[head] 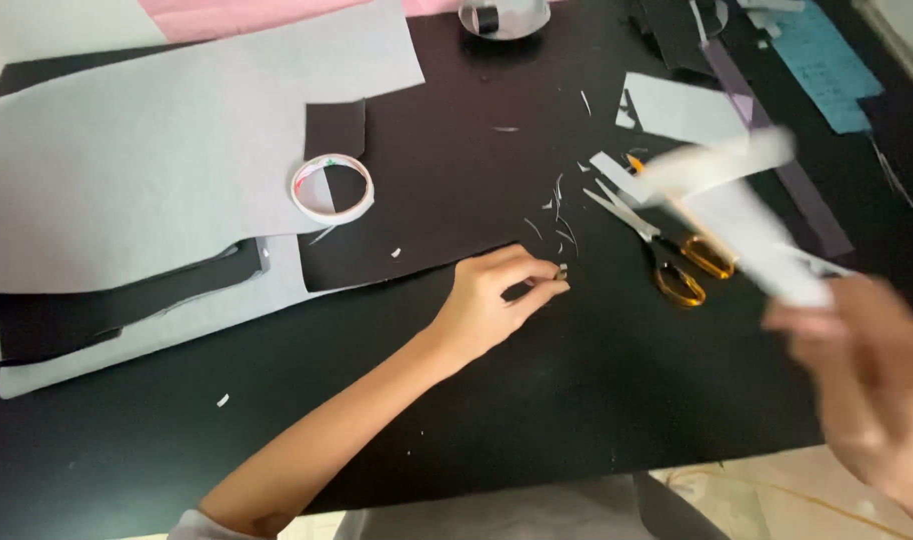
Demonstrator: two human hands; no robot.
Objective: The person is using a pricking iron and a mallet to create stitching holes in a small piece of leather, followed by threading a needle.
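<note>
A: Pinched between fingertips of the left hand [492, 300]: a tiny pale paper scrap [562, 270], low on the wide black paper sheet [537, 400], just left of the orange-handled steel scissors [667, 250]; fingers curled shut around it, thumb meeting forefinger.

B: And the right hand [867, 380]?

A: Raised near the lens at the right edge, blurred; closed on a folded white paper piece [747, 215] held above the scissors; exact finger positions impossible to tell.

B: Best way to lift so small a scrap?

A: Probably by nail tips, light pressure, wrist steady on the sheet; likely safest away from the scissor blades, lying open and pointing up-left.

B: Further out?

A: Thin pale slivers [562, 225] scattered just above the left hand; a white ring of tape [333, 187] up-left, resting partly on a large grey paper sheet [127, 170]; a light blue paper strip [827, 65] at the upper right; a pink sheet [237, 15] along the top edge.

B: Anything unclear?

A: Scrap itself too small to judge for shape; white piece smeared by motion; round object [502, 15] at the top cut off by the frame.
</note>
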